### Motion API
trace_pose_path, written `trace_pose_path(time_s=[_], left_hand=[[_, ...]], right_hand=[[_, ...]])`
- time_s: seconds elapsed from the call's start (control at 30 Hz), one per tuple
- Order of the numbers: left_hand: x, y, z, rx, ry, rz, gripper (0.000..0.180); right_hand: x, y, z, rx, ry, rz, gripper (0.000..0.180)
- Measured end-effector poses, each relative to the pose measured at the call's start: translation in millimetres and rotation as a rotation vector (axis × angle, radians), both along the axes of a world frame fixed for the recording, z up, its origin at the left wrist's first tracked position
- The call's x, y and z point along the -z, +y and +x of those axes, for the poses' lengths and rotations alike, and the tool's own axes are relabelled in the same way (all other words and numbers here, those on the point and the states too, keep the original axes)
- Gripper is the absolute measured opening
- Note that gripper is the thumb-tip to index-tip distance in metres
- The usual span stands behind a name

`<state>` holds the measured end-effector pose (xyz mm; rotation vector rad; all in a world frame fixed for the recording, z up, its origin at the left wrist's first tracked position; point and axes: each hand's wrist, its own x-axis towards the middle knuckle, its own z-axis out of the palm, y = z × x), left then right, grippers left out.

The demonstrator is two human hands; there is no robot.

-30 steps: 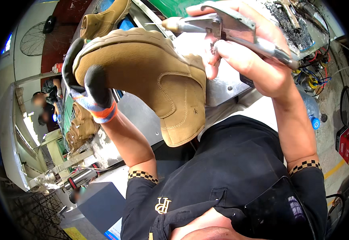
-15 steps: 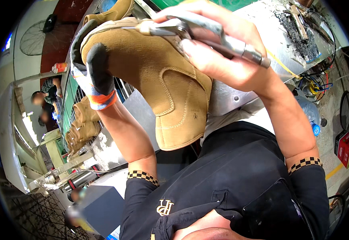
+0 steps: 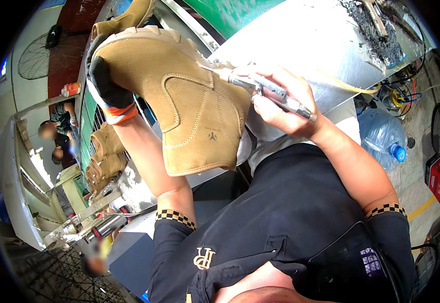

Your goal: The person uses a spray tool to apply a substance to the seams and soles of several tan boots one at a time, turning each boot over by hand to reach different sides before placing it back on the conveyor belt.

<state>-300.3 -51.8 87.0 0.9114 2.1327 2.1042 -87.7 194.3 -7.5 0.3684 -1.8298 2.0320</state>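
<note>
A tan suede ankle boot [image 3: 144, 70] with a pale lugged sole is held on its side in front of me. My left hand [image 3: 110, 88], in a grey-coated glove with an orange and blue cuff, grips it around the toe, thumb across the upper. In my bare right hand [image 3: 288, 103] is a metal nozzle gun [image 3: 273, 90] with a lever and a thin tip. The fingers wrap round its body. Its tip points at the seam between upper and sole near the heel; whether it touches cannot be made out.
Behind the boot lies a metal worktop [image 3: 290, 40] with dark residue at its far right. Another tan boot [image 3: 129, 20] stands at the upper left, and several boots [image 3: 104, 161] sit on a rack. A water bottle [image 3: 381, 136] and cables are at right. Other people are at left.
My right hand and the nozzle gun have moved down and right, from the toe side of the sole toward the heel. The boot has shifted left with my left hand.
</note>
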Motion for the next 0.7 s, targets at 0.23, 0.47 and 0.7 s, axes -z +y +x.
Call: trace_pose_path(time_s=[0.23, 0.47, 0.7], left_hand=[[26, -10, 0, 0.071, -0.33, 0.071, 0.067], [20, -6, 37, 0.226, -0.547, 0.265, 0.077], [54, -11, 60, -0.317, -0.652, 0.213, 0.083]], right_hand=[[19, -1, 9, 0.031, 0.002, 0.03, 0.043], [24, 6, 33, -0.022, -0.172, -0.019, 0.043], [37, -3, 34, 0.079, -0.213, -0.127, 0.042]])
